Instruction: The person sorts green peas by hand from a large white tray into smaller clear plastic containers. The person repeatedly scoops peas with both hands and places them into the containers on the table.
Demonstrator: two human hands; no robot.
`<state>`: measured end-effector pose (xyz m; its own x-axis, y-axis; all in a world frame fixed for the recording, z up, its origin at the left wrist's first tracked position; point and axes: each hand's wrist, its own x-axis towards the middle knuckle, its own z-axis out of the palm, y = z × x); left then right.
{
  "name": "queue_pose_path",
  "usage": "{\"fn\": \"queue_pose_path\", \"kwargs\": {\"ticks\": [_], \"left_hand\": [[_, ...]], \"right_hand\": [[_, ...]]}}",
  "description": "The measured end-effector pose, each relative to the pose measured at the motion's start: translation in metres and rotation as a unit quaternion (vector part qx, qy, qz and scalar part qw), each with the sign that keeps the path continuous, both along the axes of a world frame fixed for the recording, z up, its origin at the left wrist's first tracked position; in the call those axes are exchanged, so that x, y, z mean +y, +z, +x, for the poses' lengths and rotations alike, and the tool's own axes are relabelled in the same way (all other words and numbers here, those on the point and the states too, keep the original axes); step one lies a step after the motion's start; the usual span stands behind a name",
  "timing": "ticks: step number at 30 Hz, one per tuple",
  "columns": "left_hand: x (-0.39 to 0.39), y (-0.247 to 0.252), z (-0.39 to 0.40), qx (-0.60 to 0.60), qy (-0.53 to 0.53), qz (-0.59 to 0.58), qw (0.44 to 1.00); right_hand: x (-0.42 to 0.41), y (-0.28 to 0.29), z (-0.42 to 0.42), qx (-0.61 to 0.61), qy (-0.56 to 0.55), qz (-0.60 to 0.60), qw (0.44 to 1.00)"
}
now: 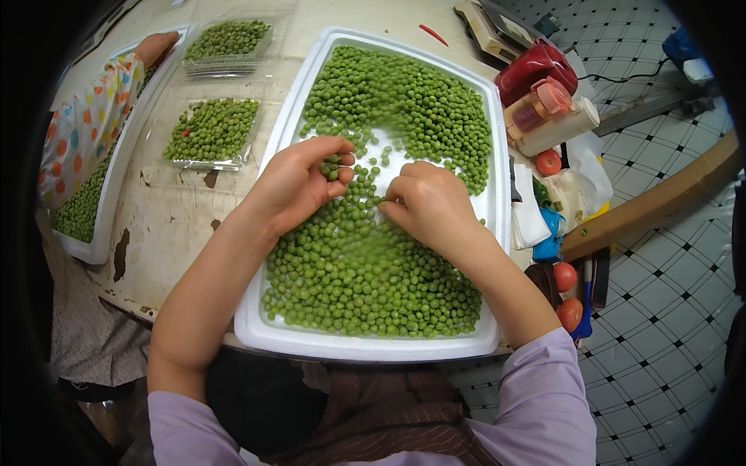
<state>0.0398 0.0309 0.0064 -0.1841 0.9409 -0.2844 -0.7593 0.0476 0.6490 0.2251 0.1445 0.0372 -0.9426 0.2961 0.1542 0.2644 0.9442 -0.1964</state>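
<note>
A white foam tray (pixel 367 349) of shelled green peas (pixel 373 291) lies right before me. The peas form a near heap and a far heap (pixel 449 105), with white tray floor showing between them. Over the left middle of the tray, my left hand (pixel 297 180) is curled palm inward around several peas (pixel 330 168). My right hand (pixel 437 201) is bent down at the near heap's upper edge, thumb and fingertips drawn together. Whether a pea is pinched there is hidden. Some peas beside the hands are blurred.
Two clear plastic boxes (pixel 240 158) (pixel 265 49) of peas stand left. Another person's hand (pixel 156 46) reaches into a second foam tray (pixel 99 247). At right are a scale (pixel 495 29), red kettle (pixel 533 73), bottles (pixel 559 125), tomatoes (pixel 564 276) and a wooden beam (pixel 653 204).
</note>
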Motion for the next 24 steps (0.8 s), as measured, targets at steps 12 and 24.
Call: {"fn": "queue_pose_path", "kwargs": {"ticks": [12,24], "left_hand": [[-0.004,-0.003,0.000,0.053,-0.084,0.037,0.994],[-0.005,0.001,-0.002,0.003,-0.094,0.017,0.995]], "right_hand": [[-0.009,-0.007,-0.008,-0.005,-0.015,0.073,0.997],[0.013,0.025,0.017,0.205,-0.084,-0.210,0.952]]}}
